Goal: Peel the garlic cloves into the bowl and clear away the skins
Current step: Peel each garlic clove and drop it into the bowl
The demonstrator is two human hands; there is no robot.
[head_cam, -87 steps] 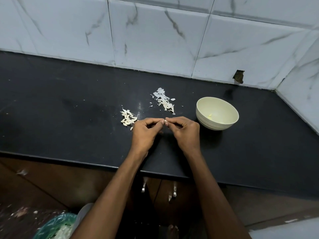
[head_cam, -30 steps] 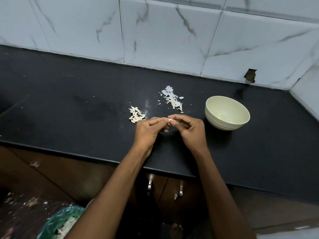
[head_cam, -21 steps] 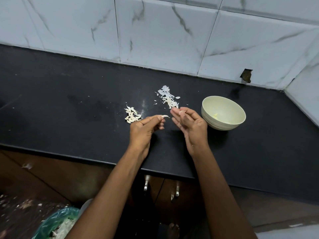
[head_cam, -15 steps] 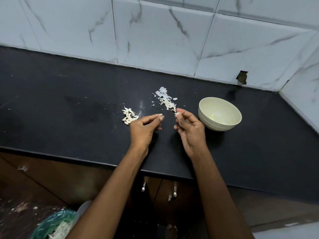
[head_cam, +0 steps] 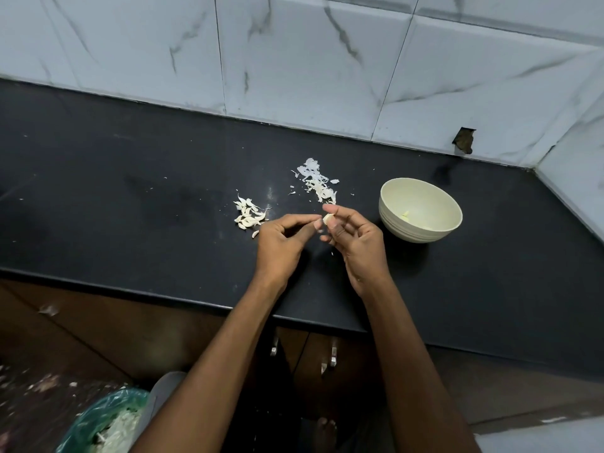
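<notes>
My right hand (head_cam: 354,243) pinches a small pale garlic clove (head_cam: 327,219) between thumb and fingertips, just above the black counter (head_cam: 130,204). My left hand (head_cam: 281,240) sits beside it with thumb and forefinger pressed together, their tips almost touching the clove; whether they hold a bit of skin is unclear. A pile of unpeeled cloves (head_cam: 249,215) lies left of my left hand. A heap of white skins (head_cam: 317,184) lies just beyond my right hand. The cream bowl (head_cam: 420,209) stands to the right with a few peeled pieces inside.
A marble-tiled wall runs behind the counter and turns a corner at the right. Below the counter's front edge are wooden cabinet doors with metal handles (head_cam: 328,358). A green-lined bin (head_cam: 104,423) holding skins stands on the floor at lower left.
My hands came apart, the right one carrying the clove, then drew together again. The clove is now pinched in my right fingers, with my left fingertips close beside it.
</notes>
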